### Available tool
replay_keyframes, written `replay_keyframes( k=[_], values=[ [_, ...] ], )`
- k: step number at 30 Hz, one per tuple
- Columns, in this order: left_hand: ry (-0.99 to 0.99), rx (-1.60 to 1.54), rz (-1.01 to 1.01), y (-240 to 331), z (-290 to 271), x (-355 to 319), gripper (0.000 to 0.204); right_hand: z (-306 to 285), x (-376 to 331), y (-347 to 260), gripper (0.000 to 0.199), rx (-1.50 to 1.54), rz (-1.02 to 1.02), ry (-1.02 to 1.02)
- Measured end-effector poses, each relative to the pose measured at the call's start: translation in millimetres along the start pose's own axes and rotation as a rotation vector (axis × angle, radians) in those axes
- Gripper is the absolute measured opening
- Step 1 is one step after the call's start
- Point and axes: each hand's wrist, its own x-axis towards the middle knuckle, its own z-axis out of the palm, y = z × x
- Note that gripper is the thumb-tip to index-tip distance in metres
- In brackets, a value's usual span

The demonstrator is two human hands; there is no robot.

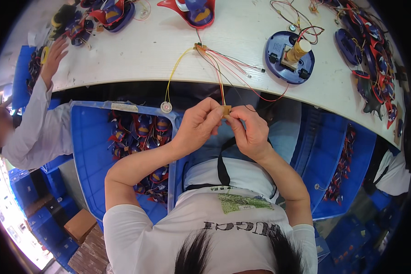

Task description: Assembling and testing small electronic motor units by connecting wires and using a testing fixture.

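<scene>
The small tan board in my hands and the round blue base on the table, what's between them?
In the head view, loose red and yellow wires cross bare white table between the tan board and blue base.

Small part (226,110) pinched by both hands: tan, matt, board-like.
Wires (219,68): thin, smooth plastic coating in red, yellow and black.
Round base (275,50): blue moulded plastic, slightly glossy.
Table (146,50): white, smooth, matt top.
Crate (89,146): blue hard plastic, faint sheen.
Shirt (169,228): white soft cloth.

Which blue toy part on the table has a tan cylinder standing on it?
The round blue base right of centre; it alone carries an upright tan cylinder.
</scene>
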Motion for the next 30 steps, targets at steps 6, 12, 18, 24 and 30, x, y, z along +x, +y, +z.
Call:
replay_keyframes(
  k=[6,12,18,24,30],
  values=[
    [-0.009,0.102,0.107,2,2,0,0.013,1,1,-15,0.013,0.415,0.455,0.091],
    [-0.059,0.109,0.040,4,-2,2,0.010,-2,6,-13,0.012,0.325,0.425,0.012],
    [-0.020,0.575,0.426,23,-18,9,0.011,-10,10,-15,0.013,0.541,0.628,0.003],
    [0.294,1.248,0.962,54,-72,91,0.035,-23,20,-19,0.015,0.647,0.640,-0.009],
    [0.066,1.494,1.128,50,-83,123,0.024,-24,22,-20,0.017,0.685,0.618,0.025]
  ],
)
